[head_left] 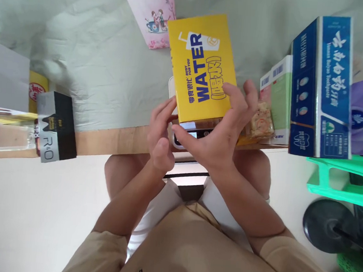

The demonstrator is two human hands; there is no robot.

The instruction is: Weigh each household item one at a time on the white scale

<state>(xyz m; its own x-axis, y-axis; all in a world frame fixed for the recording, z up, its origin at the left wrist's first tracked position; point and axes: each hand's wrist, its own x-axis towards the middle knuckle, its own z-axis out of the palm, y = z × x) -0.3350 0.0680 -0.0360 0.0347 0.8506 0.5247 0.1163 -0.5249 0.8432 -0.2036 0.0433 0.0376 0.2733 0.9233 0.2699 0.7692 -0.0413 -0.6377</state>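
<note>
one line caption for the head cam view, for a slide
Both hands, left hand and right hand, hold a yellow WATER box over a small white scale at the table edge.

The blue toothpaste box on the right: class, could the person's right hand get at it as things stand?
Probably yes. The right hand rests on the yellow box, and the blue toothpaste box stands just beyond the snack packet and green-white box, its top unobstructed.
</note>
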